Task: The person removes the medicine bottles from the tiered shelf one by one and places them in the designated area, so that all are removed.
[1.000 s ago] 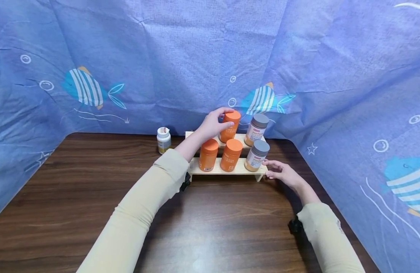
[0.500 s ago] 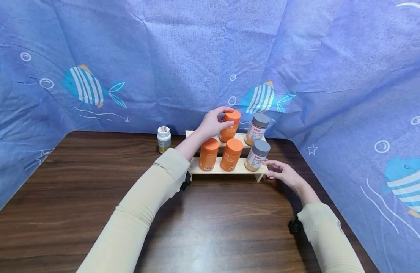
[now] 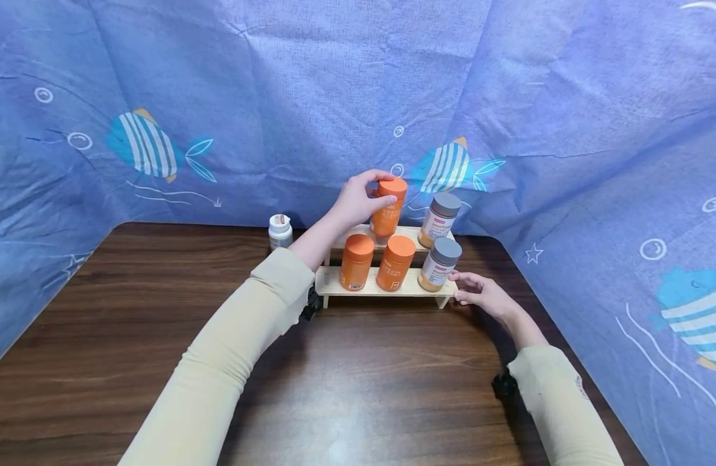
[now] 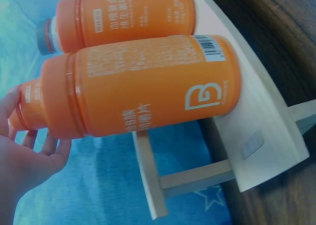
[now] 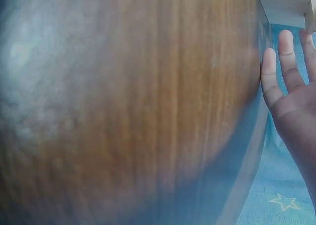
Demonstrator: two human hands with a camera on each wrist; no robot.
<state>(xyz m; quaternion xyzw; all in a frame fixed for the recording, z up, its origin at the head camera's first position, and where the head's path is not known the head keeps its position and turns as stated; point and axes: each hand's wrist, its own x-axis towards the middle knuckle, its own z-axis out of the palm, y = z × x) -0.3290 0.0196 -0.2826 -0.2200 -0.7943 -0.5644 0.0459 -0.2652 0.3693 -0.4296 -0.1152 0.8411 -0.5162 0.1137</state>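
My left hand (image 3: 360,197) grips an orange supplement bottle (image 3: 388,217) near its cap, thumb in front and fingers behind, over the upper tier of a small two-tier wooden shelf (image 3: 328,285). In the left wrist view that bottle is mostly hidden behind a nearer orange bottle (image 4: 153,86). Below it, two more orange bottles stand on the lower tier, a left one (image 3: 356,262) and a middle one (image 3: 396,263). My right hand (image 3: 488,299) rests at the shelf's right end; the right wrist view shows its straight, spread fingers (image 5: 286,52) by the wood.
Grey-capped jars stand at the right of both tiers, an upper one (image 3: 436,221) and a lower one (image 3: 439,265). A small white bottle (image 3: 280,231) is left of the shelf, partly behind my left arm. A blue fish-print cloth (image 3: 276,116) hangs behind the dark wooden table (image 3: 363,382).
My left hand has raised the orange bottle and shifted it slightly left on the upper tier. The left forearm has moved left, covering more of the white bottle. The right hand has stayed put.
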